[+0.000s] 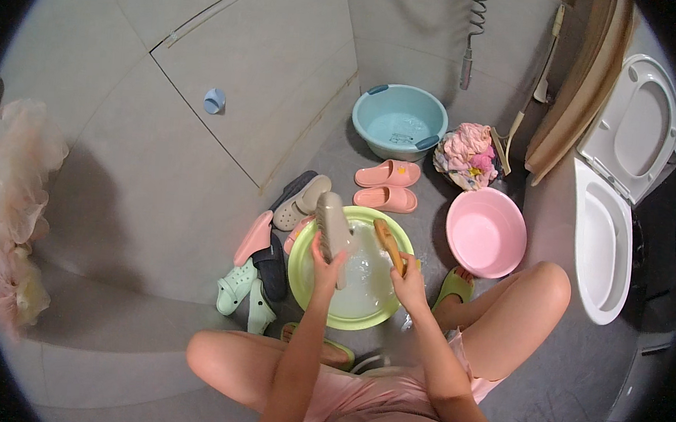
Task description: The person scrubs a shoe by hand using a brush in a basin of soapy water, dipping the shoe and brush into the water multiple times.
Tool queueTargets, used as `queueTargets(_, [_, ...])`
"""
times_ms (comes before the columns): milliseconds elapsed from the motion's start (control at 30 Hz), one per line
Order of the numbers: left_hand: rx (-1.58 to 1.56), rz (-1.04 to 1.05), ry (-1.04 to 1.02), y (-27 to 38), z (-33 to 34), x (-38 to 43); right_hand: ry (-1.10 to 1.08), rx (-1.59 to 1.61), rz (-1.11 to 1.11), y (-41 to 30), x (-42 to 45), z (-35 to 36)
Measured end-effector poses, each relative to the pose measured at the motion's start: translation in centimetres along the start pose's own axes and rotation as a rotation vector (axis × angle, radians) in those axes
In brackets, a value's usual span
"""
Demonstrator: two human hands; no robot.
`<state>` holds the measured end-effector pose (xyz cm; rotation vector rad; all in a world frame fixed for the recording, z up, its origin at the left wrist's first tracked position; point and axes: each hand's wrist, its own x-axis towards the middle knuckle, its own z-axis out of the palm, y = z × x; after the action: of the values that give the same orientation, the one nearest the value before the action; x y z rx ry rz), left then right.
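Observation:
My left hand (326, 273) grips a beige clog (338, 225), tilted on edge over a light-green basin (303, 302), its ridged sole turned to the left. Wrapped around a wooden brush (390, 243) is my right hand (410, 285), over the basin's right side. Brush and clog are apart. Cloudy, whitish water (363, 270) stands in the basin, which sits on the floor between my feet. Left of the basin lie a second beige clog (296, 211), pink slides (253, 239), dark slides (270, 268) and mint clogs (237, 289).
Behind the basin sit pink slippers (386, 198) and a blue tub (400, 148) holding clear water. A pink basin (486, 231) is at the right, near a heap of pink cloth (468, 155). A toilet (602, 250) stands farther right. Grey walls (213, 163) rise on the left.

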<state>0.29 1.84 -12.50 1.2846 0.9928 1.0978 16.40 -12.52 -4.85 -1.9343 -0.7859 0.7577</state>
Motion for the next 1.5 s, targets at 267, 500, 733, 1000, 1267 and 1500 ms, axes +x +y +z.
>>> queueTargets(267, [-1.071, -0.464, -0.228, 0.4, -1.5, -0.3, 0.067, -0.115, -0.35, -1.1, -2.3, 0.0])
queueTargets(500, [-1.145, -0.545, -0.346, 0.7, -0.2, -1.1, -0.046, -0.463, -0.477, -4.0, -3.1, 5.2])
queueTargets(733, [-0.946, -0.588, -0.181, 0.5, 2.0, -1.9, 0.233, -0.697, -0.546, -4.6, 3.2, 8.9])
queueTargets(1000, [-0.874, -0.62, -0.192, 1.6, 2.0, -2.3, 0.11, -0.572, -0.488, -4.6, 2.6, 8.0])
queueTargets(1267, [-0.955, -0.543, -0.158, 1.6, 0.9, -1.8, 0.096, -0.578, -0.558, -4.8, -0.4, 9.0])
queueTargets(1500, [-0.918, -0.48, -0.166, 2.2, 0.6, -1.3, 0.164, -0.708, -0.58, -3.8, 0.9, 9.1])
